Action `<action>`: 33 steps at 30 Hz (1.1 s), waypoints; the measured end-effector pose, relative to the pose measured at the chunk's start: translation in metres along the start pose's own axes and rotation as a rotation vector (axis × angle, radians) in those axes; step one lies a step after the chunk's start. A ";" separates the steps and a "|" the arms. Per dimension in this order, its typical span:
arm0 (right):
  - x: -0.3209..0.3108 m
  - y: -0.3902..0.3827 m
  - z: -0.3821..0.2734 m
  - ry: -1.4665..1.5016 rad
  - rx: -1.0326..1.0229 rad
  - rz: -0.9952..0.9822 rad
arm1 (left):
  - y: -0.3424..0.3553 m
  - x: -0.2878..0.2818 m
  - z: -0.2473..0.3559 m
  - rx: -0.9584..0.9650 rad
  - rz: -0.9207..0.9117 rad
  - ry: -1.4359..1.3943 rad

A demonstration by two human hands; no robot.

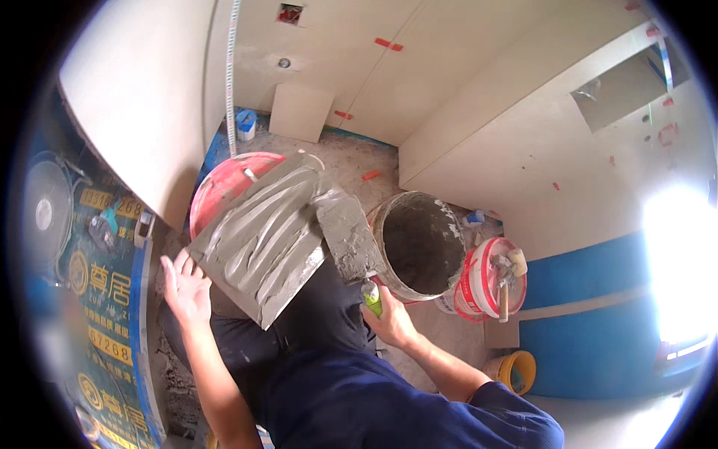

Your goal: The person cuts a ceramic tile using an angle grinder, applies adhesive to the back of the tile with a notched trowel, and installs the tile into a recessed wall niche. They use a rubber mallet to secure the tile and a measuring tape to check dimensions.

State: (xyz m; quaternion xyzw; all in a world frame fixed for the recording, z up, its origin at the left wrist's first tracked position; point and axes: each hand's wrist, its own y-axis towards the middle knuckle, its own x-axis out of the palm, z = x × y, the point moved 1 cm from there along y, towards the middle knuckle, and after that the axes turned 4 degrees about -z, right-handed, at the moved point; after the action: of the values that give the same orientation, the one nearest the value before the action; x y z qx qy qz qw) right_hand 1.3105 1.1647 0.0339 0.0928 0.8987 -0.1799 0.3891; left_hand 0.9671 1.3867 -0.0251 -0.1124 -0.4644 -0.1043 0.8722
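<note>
A square tile (258,239) coated in ridged grey mortar lies tilted across a red bucket (224,183) and above my legs. My right hand (390,320) is closed round the green handle of a trowel (350,238). The trowel's flat blade is smeared with mortar and overlaps the tile's right edge. At the tile's left corner my left hand (188,290) is open, palm up, fingers spread. Its fingertips come close to the tile edge; whether they touch it I cannot tell.
Right of the trowel stands a large bucket (422,243) with mortar inside. Beyond it, a white-and-red bucket (490,278) carries a mallet (505,288) on its lid. A yellow bucket (517,372) lies lower right. A loose tile (301,112) leans on the far wall.
</note>
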 end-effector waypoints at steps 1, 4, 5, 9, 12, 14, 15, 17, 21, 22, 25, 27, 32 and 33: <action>0.004 -0.003 0.002 0.031 0.087 0.006 | -0.003 0.001 0.001 -0.002 -0.015 0.021; 0.011 -0.005 0.010 0.108 0.187 0.071 | -0.003 -0.001 0.002 0.002 0.027 0.032; 0.011 -0.003 0.012 0.095 0.191 0.080 | -0.002 -0.002 0.002 0.006 0.055 0.043; 0.013 0.002 0.016 0.048 0.238 0.117 | -0.002 -0.003 0.003 0.003 0.103 0.071; 0.007 0.007 0.014 0.018 0.256 0.153 | 0.000 -0.004 0.003 -0.004 0.109 0.052; 0.000 0.007 0.010 0.017 0.283 0.168 | 0.000 -0.009 0.003 -0.005 0.128 0.036; -0.007 0.007 0.008 0.023 0.308 0.171 | 0.000 -0.010 0.003 -0.003 0.139 0.027; -0.022 0.003 0.008 0.010 0.339 0.203 | 0.001 -0.013 0.003 0.000 0.120 0.017; -0.075 -0.017 0.008 -0.041 0.434 0.304 | 0.000 -0.006 0.000 -0.006 0.063 0.015; -0.085 -0.023 0.021 -0.123 0.364 0.339 | 0.001 -0.006 0.001 -0.004 0.065 0.014; -0.117 -0.043 0.039 -0.443 0.307 0.366 | -0.001 -0.009 0.000 0.009 0.068 -0.013; -0.131 -0.060 0.038 -0.677 0.369 0.257 | -0.002 -0.009 0.000 0.012 0.091 -0.016; -0.128 -0.067 0.100 -1.244 0.149 -0.180 | 0.000 -0.012 -0.003 0.018 0.072 -0.031; -0.126 -0.055 0.091 -1.106 0.103 -0.085 | 0.000 -0.012 -0.003 0.009 0.089 -0.029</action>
State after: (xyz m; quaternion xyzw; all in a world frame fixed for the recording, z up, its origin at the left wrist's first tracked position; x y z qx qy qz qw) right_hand 1.4398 1.0753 0.0823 -0.0329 0.5536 -0.2608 0.7902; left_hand 0.9628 1.3873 -0.0365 -0.1303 -0.4722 -0.0616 0.8696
